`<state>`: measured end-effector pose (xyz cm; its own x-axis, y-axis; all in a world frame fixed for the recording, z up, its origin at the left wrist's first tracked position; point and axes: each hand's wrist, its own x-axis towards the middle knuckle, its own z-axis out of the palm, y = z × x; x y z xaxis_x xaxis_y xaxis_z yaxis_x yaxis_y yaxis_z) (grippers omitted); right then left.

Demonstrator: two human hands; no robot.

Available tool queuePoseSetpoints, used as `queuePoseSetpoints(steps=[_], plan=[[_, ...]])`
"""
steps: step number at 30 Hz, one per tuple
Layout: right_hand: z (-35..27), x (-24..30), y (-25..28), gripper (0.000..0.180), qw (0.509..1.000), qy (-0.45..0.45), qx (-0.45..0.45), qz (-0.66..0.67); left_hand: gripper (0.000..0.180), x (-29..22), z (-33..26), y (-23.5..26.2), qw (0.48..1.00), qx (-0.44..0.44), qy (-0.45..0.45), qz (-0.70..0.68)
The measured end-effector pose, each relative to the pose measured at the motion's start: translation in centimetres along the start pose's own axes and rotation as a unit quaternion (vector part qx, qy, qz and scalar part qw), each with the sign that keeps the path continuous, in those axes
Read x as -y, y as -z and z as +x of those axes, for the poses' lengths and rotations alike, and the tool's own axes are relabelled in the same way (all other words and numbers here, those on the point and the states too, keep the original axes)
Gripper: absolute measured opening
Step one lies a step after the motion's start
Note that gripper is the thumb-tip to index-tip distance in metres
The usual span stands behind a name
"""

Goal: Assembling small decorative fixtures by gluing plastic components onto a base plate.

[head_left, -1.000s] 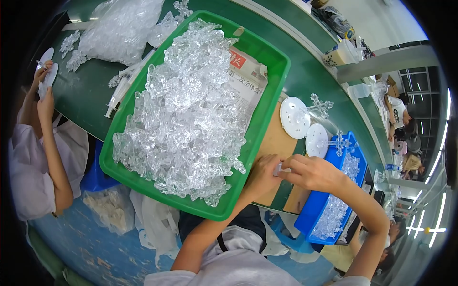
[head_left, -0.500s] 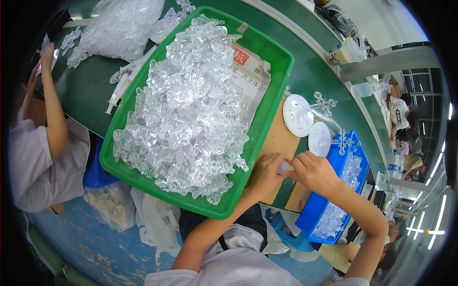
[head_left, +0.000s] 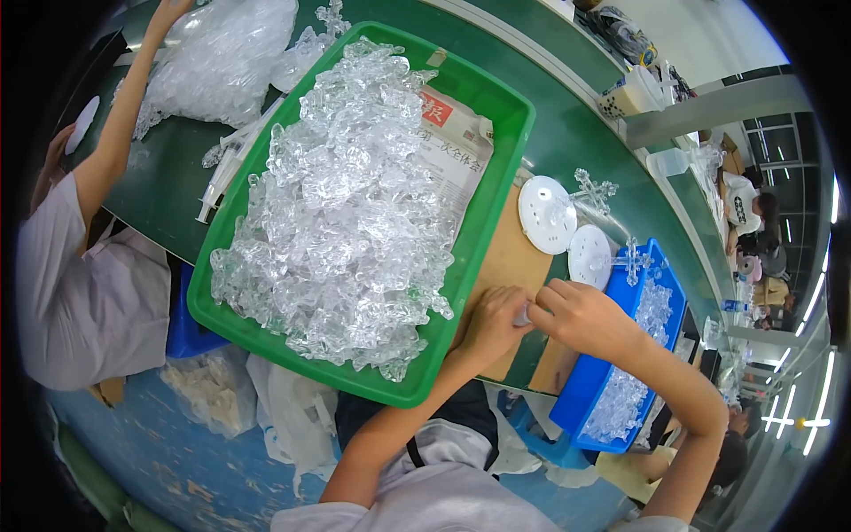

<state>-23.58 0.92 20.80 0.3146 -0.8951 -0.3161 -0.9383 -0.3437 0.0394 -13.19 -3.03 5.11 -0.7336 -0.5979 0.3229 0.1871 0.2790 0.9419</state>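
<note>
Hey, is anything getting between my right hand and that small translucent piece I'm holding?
Nothing visible does. The right hand is right at the small translucent piece, which sits partly hidden in the left hand. The nearest white perforated disc lies beyond the right hand, beside the blue bin, not in between.

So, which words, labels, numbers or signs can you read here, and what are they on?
Newspaper in the green tray: large dark headline characters and pale ones on a red block; I won't copy printed words.
Its smaller print: too small to read.
Background person's white shirt: dark print, too small to read.
Small pale piece between left hand and right hand: mostly covered; I can't tell whether it's marked.
</note>
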Motion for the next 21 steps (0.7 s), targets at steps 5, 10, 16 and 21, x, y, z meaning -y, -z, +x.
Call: queuePoseSetpoints(steps=[5,10,16,21], plan=[[0.4,0.6,-1.7,0.022,0.999,-0.049,-0.019,-0.001,0.028,-0.1,0.1,-0.4,0.998,-0.062,0.011,-0.004],[0.4,1.7,-1.8,0.025,0.972,-0.221,0.078,0.004,0.028,-0.2,0.1,-0.3,0.999,-0.042,0.015,-0.005],[0.0,0.5,0.8,0.024,0.994,-0.104,0.025,0.036,0.027,-0.4,0.5,0.1,1.0,-0.019,0.015,-0.01],[0.3,-0.3,0.0,0.019,0.998,0.04,-0.007,-0.049,0.027,0.1,0.4,0.0,1.0,-0.008,0.006,0.003]])
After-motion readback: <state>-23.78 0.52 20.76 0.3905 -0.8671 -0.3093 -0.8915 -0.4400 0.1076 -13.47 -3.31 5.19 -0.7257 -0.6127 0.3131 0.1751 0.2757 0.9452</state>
